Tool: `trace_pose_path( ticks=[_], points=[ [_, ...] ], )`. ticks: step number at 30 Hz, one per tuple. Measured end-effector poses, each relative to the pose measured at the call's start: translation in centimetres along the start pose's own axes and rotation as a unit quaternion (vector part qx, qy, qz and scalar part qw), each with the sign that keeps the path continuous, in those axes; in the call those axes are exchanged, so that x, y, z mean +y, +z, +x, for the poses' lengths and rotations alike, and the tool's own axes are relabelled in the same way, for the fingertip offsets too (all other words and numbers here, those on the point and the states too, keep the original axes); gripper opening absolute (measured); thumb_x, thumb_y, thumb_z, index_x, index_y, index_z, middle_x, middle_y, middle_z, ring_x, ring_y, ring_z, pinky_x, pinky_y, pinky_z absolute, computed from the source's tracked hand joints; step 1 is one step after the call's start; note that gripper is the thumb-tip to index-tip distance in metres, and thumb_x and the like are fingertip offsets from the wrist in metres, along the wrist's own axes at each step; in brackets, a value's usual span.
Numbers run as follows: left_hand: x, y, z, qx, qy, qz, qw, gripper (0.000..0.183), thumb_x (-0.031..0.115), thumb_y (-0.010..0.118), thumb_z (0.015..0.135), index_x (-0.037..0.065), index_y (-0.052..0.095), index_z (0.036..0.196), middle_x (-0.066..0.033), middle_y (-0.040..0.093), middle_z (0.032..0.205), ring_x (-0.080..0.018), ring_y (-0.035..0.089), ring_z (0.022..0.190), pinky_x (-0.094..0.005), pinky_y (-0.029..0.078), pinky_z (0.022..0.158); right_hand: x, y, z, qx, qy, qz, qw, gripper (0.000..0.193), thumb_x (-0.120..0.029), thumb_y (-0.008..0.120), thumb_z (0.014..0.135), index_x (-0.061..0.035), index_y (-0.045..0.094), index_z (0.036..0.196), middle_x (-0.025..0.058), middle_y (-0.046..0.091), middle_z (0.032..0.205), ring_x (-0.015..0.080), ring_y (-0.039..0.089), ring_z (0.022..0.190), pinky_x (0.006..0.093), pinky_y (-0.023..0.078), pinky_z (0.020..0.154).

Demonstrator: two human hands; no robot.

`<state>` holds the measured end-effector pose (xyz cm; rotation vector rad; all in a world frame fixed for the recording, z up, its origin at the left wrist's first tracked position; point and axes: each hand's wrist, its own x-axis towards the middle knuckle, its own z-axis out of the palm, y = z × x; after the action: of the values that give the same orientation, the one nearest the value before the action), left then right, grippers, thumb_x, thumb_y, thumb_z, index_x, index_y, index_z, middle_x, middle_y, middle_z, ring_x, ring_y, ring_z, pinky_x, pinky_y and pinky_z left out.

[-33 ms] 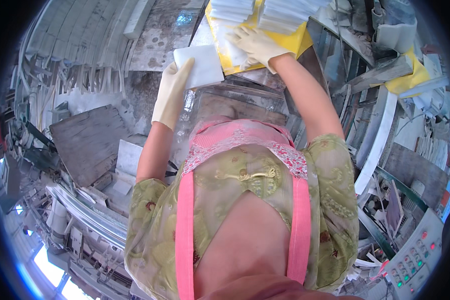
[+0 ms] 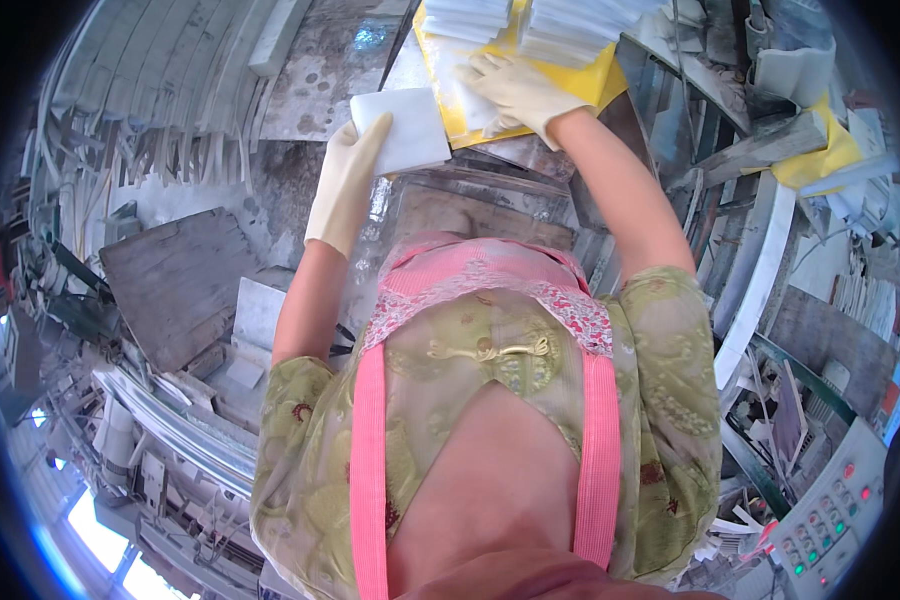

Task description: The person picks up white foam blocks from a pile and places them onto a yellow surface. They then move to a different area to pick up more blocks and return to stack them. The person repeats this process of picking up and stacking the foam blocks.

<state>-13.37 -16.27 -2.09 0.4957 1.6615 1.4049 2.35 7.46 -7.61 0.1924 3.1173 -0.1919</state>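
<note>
Cream rubber gloves cover both my hands. My left hand (image 2: pixel 353 160) grips a square white tile (image 2: pixel 402 130) by its left side, with the thumb on top. Just right of that tile, my right hand (image 2: pixel 515 93) lies with fingers stretched out over a yellow sheet (image 2: pixel 452 118). A pale, whitish patch shows on the sheet beside the fingertips; whether it is a tile or residue I cannot tell. Beyond the right hand, two stacks of thin white tiles stand on the yellow sheet, a left stack (image 2: pixel 467 18) and a right stack (image 2: pixel 570 35).
Long grey strips (image 2: pixel 160 70) lie side by side at the far left. A weathered board (image 2: pixel 175 285) leans below them. On the right are a metal rail (image 2: pixel 755 280), another yellow sheet (image 2: pixel 830 150) and a control panel (image 2: pixel 825 510) with lit buttons.
Both hands stay nearly in place. The left hand and its tile sit very slightly farther right; the right hand remains spread on the yellow sheet.
</note>
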Motion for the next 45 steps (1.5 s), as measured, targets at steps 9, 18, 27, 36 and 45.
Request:
trace_pose_path(
  ticks=[9, 18, 27, 36, 45],
  points=[
    [1.6, 2.2, 3.0, -0.051, 0.036, 0.149, 0.987, 0.054, 0.048, 0.062, 0.1, -0.005, 0.068, 0.112, -0.0042, 0.069, 0.089, -0.0078, 0.059, 0.072, -0.0251, 0.045, 0.063, -0.9, -5.0, -2.2, 0.058, 0.102, 0.323, 0.939, 0.117, -0.031, 0.096, 0.06, -0.0119, 0.034, 0.158, 0.0194, 0.048, 0.153, 0.0387, 0.049, 0.139, 0.0447, 0.042, 0.115],
    [1.7, 8.6, 6.4, -0.087, 0.076, 0.208, 0.971, 0.068, 0.058, 0.048, 0.104, -0.006, 0.064, 0.12, -0.0159, 0.07, 0.107, -0.0222, 0.062, 0.102, -0.0357, 0.048, 0.092, -3.0, -0.2, -3.5, 0.224, 0.093, 0.349, 0.905, 0.119, -0.041, 0.096, 0.063, -0.0056, 0.032, 0.157, 0.0209, 0.045, 0.154, 0.036, 0.045, 0.142, 0.0453, 0.039, 0.117],
    [0.9, 10.6, 7.8, -0.086, 0.067, 0.393, 0.913, 0.07, 0.044, 0.073, 0.086, -0.015, 0.057, 0.119, -0.0271, 0.071, 0.098, -0.031, 0.073, 0.087, -0.0395, 0.057, 0.07, -4.7, 0.0, -7.7, 0.182, 0.189, 0.247, 0.933, 0.082, -0.036, 0.069, 0.092, -0.0024, 0.032, 0.157, 0.0195, 0.035, 0.162, 0.0314, 0.037, 0.149, 0.039, 0.032, 0.124],
    [1.0, 13.0, 6.2, 0.002, 0.094, 0.466, 0.88, 0.055, 0.039, 0.068, 0.089, -0.008, 0.058, 0.114, -0.0299, 0.071, 0.098, -0.0381, 0.073, 0.082, -0.0459, 0.056, 0.069, -8.6, 2.8, -44.9, 0.451, 0.707, -0.008, 0.545, 0.044, -0.03, 0.066, 0.087, -0.0066, 0.069, 0.124, 0.0192, 0.067, 0.121, 0.0394, 0.061, 0.114, 0.0482, 0.047, 0.099],
    [1.7, 14.3, 4.9, 0.027, 0.125, 0.472, 0.872, 0.051, 0.034, 0.066, 0.087, -0.009, 0.059, 0.113, -0.0296, 0.07, 0.098, -0.0383, 0.071, 0.082, -0.0456, 0.054, 0.071, -18.0, 16.6, -64.6, 0.288, 0.917, -0.11, 0.251, 0.076, -0.057, 0.047, 0.102, 0.0094, 0.051, 0.139, 0.0337, 0.057, 0.128, 0.0479, 0.054, 0.121, 0.0527, 0.042, 0.105]
  ],
)
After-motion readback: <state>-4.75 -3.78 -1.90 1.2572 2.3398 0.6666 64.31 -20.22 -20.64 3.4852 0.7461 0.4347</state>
